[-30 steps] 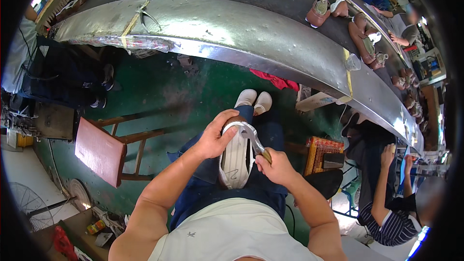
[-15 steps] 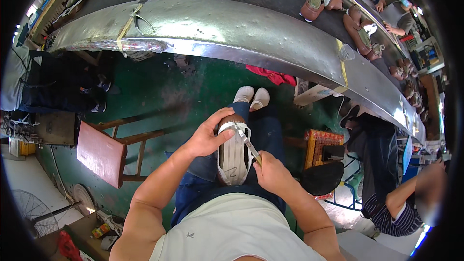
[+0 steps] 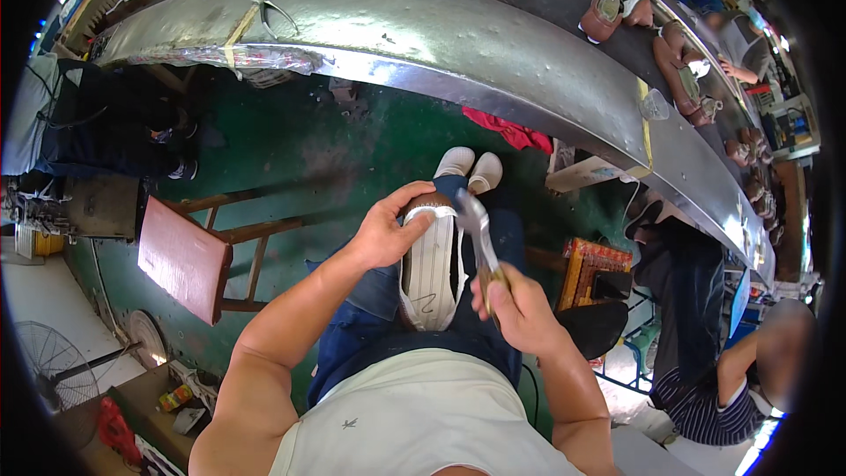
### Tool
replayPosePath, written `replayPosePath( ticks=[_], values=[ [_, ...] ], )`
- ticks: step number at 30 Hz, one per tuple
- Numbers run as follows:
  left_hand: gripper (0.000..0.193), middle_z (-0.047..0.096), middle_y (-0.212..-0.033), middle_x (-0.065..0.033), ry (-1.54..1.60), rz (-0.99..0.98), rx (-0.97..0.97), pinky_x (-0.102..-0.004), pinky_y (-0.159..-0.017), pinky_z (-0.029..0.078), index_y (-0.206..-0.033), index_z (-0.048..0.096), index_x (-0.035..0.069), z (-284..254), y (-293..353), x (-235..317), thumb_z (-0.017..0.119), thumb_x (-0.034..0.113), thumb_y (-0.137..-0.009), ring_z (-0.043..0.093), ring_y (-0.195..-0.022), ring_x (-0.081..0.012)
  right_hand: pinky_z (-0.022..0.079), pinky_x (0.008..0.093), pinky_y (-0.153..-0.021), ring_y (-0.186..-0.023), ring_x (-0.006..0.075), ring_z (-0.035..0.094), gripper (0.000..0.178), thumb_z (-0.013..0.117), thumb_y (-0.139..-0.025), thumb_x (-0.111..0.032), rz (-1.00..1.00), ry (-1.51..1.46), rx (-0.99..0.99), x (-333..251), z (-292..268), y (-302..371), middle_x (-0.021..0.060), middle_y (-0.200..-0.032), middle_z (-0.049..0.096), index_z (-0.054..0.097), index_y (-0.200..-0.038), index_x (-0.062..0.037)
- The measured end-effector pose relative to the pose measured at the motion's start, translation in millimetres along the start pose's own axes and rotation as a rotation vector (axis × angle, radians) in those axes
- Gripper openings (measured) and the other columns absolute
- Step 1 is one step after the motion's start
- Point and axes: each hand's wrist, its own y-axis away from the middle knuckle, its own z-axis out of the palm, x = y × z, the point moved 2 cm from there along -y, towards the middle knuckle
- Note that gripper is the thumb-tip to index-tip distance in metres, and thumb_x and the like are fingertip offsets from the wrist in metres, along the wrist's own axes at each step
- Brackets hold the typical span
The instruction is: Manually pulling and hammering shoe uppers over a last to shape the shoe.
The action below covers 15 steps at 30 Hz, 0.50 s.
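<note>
A brown shoe upper on a last (image 3: 430, 273) lies bottom up across my lap, its pale underside marked with a dark scribble and a white edge folded round the toe. My left hand (image 3: 394, 227) is closed over the toe end, the thumb pressing on the pale edge. In my right hand (image 3: 520, 304) is a steel tool that looks like lasting pliers (image 3: 481, 242), held by its yellowish handle. Its blurred head is raised beside the toe, apart from the shoe.
Ahead runs a metal-edged conveyor (image 3: 379, 40) with another pair of pliers (image 3: 273, 13) and several brown shoes (image 3: 602, 16). A stool (image 3: 185, 258) stands left, a wooden rack (image 3: 589, 269) right. A person in stripes (image 3: 714, 405) sits at right; a fan (image 3: 57, 366) is lower left.
The pliers have come off the shoe's toe and swung up and to the right with my right hand. My left hand still holds the toe. The view has shifted slightly.
</note>
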Motion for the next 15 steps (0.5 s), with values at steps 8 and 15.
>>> replayPosePath(
  ticks=[8, 15],
  values=[
    [0.054, 0.06, -0.131, -0.0067, 0.126, -0.066, -0.101, -0.0317, -0.106, 0.043, -0.147, 0.048, 0.004, -11.5, 1.4, -1.2, 0.065, 0.004, -0.095, 0.055, -0.12, -0.0145, 0.05, 0.0508, -0.077, -0.088, 0.0499, 0.063, 0.031, 0.051, -0.104, -0.024, -0.189, 0.338, 0.082, -22.2, 2.0, -38.4, 0.0279, -0.094, 0.065, 0.057, -0.116, 0.0037],
    [0.065, 0.055, -0.139, -0.0111, 0.23, -0.096, -0.13, -0.0338, -0.11, 0.04, -0.155, 0.035, 0.003, -22.2, 7.1, -11.3, 0.065, 0.011, -0.098, 0.051, -0.128, -0.018, 0.053, 0.0441, -0.074, -0.08, 0.0424, 0.067, 0.031, 0.061, -0.1, -0.03, -0.246, 0.353, 0.148, 25.5, 7.9, -42.9, 0.021, -0.084, 0.066, 0.06, -0.107, 0.0007]
  ],
)
